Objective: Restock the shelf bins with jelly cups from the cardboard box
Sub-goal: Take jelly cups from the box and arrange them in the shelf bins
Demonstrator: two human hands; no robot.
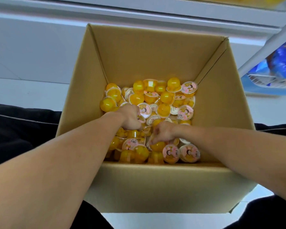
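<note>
While both bare forearms reach down past the near wall of the cardboard box (155,63), the two hands sit side by side, close together, in the heap of jelly cups (155,103) that covers the box bottom. The left hand (130,118) is knuckles-up with its fingers curled down into the pile, and its grip closes round cups at its fingertips, one with a pink printed lid showing just beside the knuckles. The right hand (163,132) also has its fingers bent into the cups, its grip pinching at clear plastic rims beneath it; how many cups it holds I cannot tell. Most cups lie jumbled, some dome-up showing yellow jelly, others lid-up. The box stands on a pale floor (23,93) between dark trouser legs (15,129). At upper right, a white shelf (262,47) carries a bin with blue packets (281,63), blurred.
</note>
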